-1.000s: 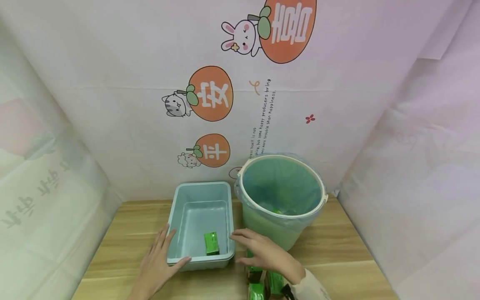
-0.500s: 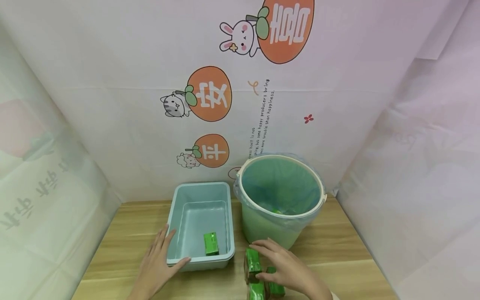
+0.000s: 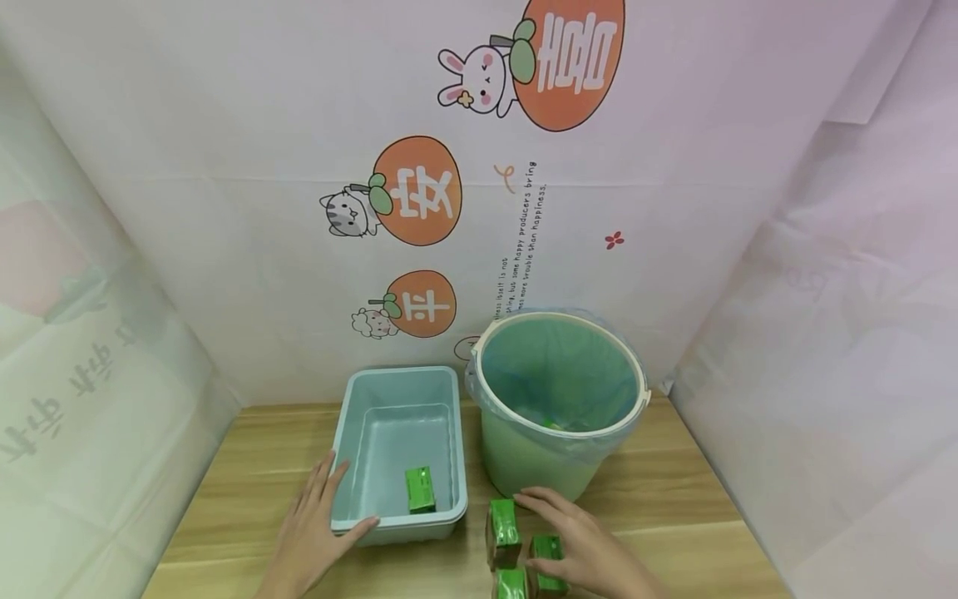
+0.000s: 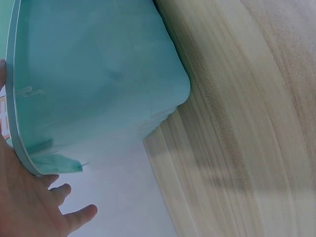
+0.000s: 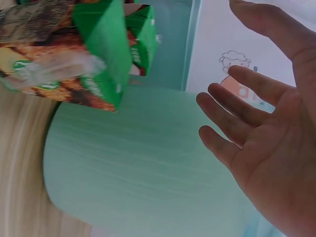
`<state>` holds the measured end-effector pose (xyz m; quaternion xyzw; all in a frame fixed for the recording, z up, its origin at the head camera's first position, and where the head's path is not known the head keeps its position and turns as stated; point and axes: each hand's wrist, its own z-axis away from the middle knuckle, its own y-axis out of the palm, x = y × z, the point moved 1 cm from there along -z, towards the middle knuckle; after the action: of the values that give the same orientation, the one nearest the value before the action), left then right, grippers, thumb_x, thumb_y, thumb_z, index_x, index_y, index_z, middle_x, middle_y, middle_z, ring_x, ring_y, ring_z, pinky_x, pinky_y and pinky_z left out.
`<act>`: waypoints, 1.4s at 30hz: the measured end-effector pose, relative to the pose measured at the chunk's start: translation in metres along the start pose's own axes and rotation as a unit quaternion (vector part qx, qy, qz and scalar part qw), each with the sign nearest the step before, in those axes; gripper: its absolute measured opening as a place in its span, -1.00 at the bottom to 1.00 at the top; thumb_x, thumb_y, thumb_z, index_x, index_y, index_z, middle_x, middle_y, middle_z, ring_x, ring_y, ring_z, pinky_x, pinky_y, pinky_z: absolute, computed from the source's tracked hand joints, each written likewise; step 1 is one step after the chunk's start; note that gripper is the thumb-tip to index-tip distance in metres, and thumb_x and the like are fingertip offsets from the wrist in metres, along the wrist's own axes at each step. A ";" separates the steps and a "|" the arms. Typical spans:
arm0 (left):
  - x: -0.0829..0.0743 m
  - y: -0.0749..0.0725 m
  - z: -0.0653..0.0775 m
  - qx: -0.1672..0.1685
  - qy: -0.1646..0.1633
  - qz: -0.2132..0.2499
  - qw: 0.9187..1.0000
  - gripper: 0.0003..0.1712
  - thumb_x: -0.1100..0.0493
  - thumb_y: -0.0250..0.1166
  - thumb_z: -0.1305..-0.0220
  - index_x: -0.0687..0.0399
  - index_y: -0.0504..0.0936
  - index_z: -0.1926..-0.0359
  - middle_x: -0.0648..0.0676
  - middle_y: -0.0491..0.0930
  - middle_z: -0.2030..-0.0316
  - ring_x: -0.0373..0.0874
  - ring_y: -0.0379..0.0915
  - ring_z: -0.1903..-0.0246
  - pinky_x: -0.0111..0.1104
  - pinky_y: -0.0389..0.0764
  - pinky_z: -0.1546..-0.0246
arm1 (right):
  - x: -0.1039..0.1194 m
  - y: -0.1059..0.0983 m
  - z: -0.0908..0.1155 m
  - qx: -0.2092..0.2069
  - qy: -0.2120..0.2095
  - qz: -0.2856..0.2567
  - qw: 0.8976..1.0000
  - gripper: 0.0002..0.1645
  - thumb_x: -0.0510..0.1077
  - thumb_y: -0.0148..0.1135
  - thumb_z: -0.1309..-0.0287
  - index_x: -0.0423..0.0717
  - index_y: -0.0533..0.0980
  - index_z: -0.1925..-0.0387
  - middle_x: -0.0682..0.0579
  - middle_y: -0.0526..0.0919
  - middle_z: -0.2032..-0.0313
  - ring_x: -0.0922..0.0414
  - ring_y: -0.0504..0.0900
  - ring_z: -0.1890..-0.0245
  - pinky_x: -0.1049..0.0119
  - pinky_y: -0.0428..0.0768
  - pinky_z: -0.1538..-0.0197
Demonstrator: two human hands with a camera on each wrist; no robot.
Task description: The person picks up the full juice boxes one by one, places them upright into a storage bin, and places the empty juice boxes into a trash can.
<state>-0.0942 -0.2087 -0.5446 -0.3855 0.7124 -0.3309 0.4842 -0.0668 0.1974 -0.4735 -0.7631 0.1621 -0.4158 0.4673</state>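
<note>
Three green boxes (image 3: 503, 531) stand to the near right of the tub (image 3: 407, 522), where the right hand (image 3: 584, 542) has come from its rim, spread and gripping none, seemingly mid-reach, while the left hand (image 3: 308, 532) splays against the tub.

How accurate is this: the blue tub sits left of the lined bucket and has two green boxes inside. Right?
Not quite: the head view shows only one green box inside the blue tub, left of the lined bucket.
</note>
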 end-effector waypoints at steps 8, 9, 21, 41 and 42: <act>0.001 0.000 0.000 0.007 -0.002 0.004 1.000 0.13 -0.36 0.47 -0.23 0.16 0.28 -0.59 0.33 0.10 -0.61 0.46 0.05 -0.53 0.44 0.28 -0.34 | -0.014 0.010 0.012 -0.023 0.023 -0.032 0.999 0.03 0.00 0.69 -0.02 -0.12 0.39 -0.46 -0.16 0.53 -0.35 -0.25 0.62 -0.21 -0.18 0.72 -0.08; 0.001 0.000 0.000 0.008 -0.003 0.004 1.000 0.13 -0.37 0.47 -0.23 0.16 0.28 -0.59 0.34 0.10 -0.61 0.46 0.05 -0.53 0.44 0.28 -0.34 | -0.016 0.011 0.014 -0.018 0.037 -0.042 0.998 0.04 0.02 0.70 -0.02 -0.13 0.38 -0.47 -0.19 0.52 -0.36 -0.28 0.60 -0.22 -0.22 0.71 -0.08; 0.002 0.001 0.000 0.010 -0.006 0.009 1.000 0.13 -0.32 0.50 -0.23 0.16 0.27 -0.59 0.33 0.08 -0.62 0.46 0.04 -0.53 0.45 0.27 -0.34 | -0.039 0.029 0.029 0.016 0.108 -0.114 0.988 0.11 -0.03 0.72 0.07 -0.28 0.36 -0.46 -0.44 0.43 -0.38 -0.51 0.47 -0.27 -0.48 0.57 -0.09; 0.002 0.001 0.000 0.013 -0.006 0.006 1.000 0.14 -0.40 0.44 -0.24 0.14 0.26 -0.59 0.33 0.08 -0.62 0.47 0.06 -0.52 0.44 0.29 -0.32 | -0.057 0.050 0.033 0.050 0.097 -0.115 0.987 -0.02 0.14 0.70 0.00 -0.25 0.52 -0.35 -0.27 0.61 -0.27 -0.21 0.59 -0.24 0.08 0.65 -0.17; 0.002 0.001 0.000 0.012 -0.006 0.007 1.000 0.14 -0.39 0.45 -0.24 0.15 0.27 -0.59 0.33 0.08 -0.62 0.47 0.06 -0.52 0.45 0.29 -0.32 | -0.058 0.050 0.033 0.051 0.096 -0.116 0.987 -0.03 0.13 0.69 0.00 -0.26 0.52 -0.35 -0.28 0.61 -0.27 -0.21 0.60 -0.24 0.09 0.65 -0.16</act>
<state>-0.0951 -0.2097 -0.5458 -0.3766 0.7078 -0.3340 0.4956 -0.0683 0.2280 -0.5508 -0.7081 0.0956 -0.5465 0.4368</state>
